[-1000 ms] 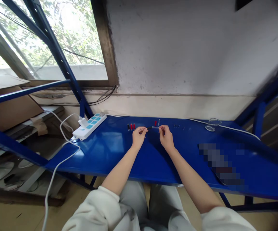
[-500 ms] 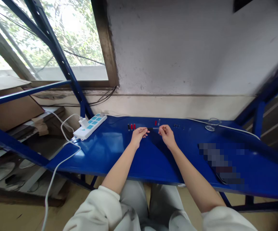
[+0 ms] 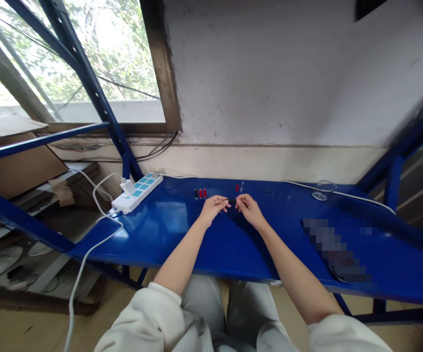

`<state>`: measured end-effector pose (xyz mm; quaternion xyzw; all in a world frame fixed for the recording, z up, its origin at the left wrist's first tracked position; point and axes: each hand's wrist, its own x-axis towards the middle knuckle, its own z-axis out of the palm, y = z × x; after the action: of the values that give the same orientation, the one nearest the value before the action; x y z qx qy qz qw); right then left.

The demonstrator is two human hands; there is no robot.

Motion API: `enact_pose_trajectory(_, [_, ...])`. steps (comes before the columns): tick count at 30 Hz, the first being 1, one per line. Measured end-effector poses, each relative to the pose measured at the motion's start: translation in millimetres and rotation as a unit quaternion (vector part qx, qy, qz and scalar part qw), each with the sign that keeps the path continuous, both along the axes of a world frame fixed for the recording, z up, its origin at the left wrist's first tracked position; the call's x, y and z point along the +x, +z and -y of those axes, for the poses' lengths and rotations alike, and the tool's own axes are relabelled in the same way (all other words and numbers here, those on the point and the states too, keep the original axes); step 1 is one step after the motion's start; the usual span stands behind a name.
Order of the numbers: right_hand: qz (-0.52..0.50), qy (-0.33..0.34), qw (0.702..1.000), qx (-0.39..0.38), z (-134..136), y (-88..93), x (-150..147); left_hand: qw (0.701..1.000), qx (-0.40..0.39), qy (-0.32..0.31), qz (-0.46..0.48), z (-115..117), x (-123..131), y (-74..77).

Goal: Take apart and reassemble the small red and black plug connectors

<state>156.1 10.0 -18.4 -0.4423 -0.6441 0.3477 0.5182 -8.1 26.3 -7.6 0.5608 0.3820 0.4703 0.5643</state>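
Note:
Between my two hands a slim black tube (image 3: 231,201) is held level over the blue table. My left hand (image 3: 213,209) pinches its left end with thumb and fingertips. At its right end, the fingers of my right hand (image 3: 248,209) are closed on it as well. Only the tube's middle shows; my fingers hide both ends. Just beyond my left hand stand a small black-topped tube (image 3: 196,193) and two red-topped tubes (image 3: 202,193). Past my right hand are a small red piece (image 3: 237,187) and a clear one (image 3: 242,186).
Several tiny dark pieces (image 3: 268,192) lie farther right, near a clear round container (image 3: 320,194). A white power strip (image 3: 138,193) with cords sits at the left of the blue table (image 3: 160,244). A pixelated dark object (image 3: 336,249) lies at the right.
My hands have come closer together, mostly by my right hand moving left. The clear part that showed at the black tube's right is now out of sight.

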Motion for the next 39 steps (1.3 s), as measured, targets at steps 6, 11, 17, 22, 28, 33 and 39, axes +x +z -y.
enact_pose_trajectory(6, [0.092, 0.013, 0.996, 0.003, 6.1, -0.4, -9.0, 0.999, 0.033, 0.029, 0.018, 0.6, -0.4, 4.8])
enact_pose_trajectory(11, [0.15, -0.014, 0.988, 0.022, 6.0, 0.9, -16.0, 0.999, 0.051, 0.011, -0.002, 3.9, -1.4, 10.8])
enact_pose_trajectory(17, [0.205, -0.091, 0.973, 0.051, -15.5, -4.3, -25.6, 0.997, 0.029, 0.067, -0.023, 5.0, -2.5, 15.1])
enact_pose_trajectory(22, [0.227, -0.094, 0.969, -0.013, -38.9, -1.5, -42.5, 0.977, 0.029, 0.209, 0.029, 1.0, -8.3, 19.1])
enact_pose_trajectory(28, [0.318, -0.086, 0.943, -0.038, -63.8, 3.3, -70.5, 0.946, 0.014, 0.29, 0.146, -0.2, -15.7, 24.3])
enact_pose_trajectory(33, [0.396, -0.078, 0.914, -0.038, -71.3, 4.1, -81.8, 0.929, -0.017, 0.305, 0.209, -1.1, -18.3, 25.7])
enact_pose_trajectory(39, [0.429, -0.074, 0.898, -0.068, -72.9, 7.4, -84.8, 0.929, -0.024, 0.31, 0.198, -1.2, -19.2, 25.2])
